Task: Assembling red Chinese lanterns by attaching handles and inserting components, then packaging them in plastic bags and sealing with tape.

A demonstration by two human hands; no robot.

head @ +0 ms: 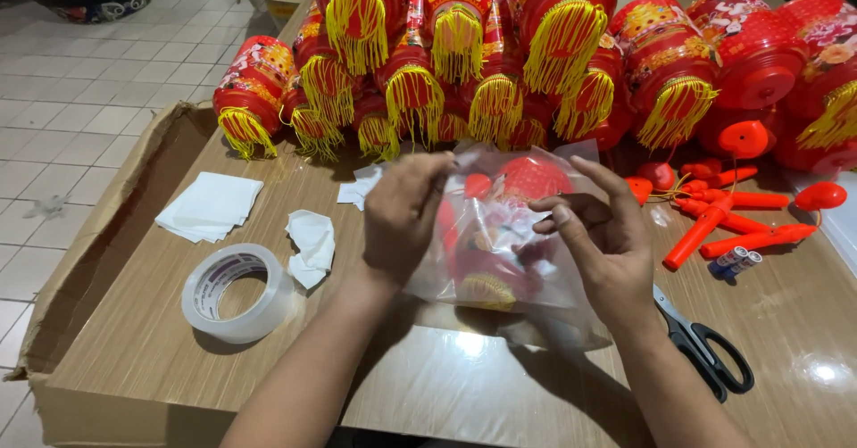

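At the centre of the frame both hands hold a clear plastic bag (500, 234) above the table (134, 341). The bag's long axis runs from its mouth at upper centre down to its bottom edge near the lower middle of the frame. Inside it lies a red lantern (527, 180), folded flat as far as can be told, with its red round top towards the mouth and its yellow fringe (486, 289) at the bag's low end.

The left hand (402, 216) is closed in a pinch, thumb and fingertips gripping the bag's upper left edge. The right hand (603, 229) is half open: thumb and forefinger nip the upper right edge while the other fingers curl loosely.

Across the top of the frame a row of red lanterns with yellow tassels (464, 64) is stacked on the table. At right lie orange plastic handles (732, 220), two small batteries (736, 261) just beside them, and black-handled scissors (705, 345) close to the right wrist. At left sit a roll of clear tape (237, 292), a stack of white paper (210, 205) and a crumpled white piece (311, 247). A flattened cardboard sheet (80, 261) covers the left part of the table, its edge turned up in the left of the frame.
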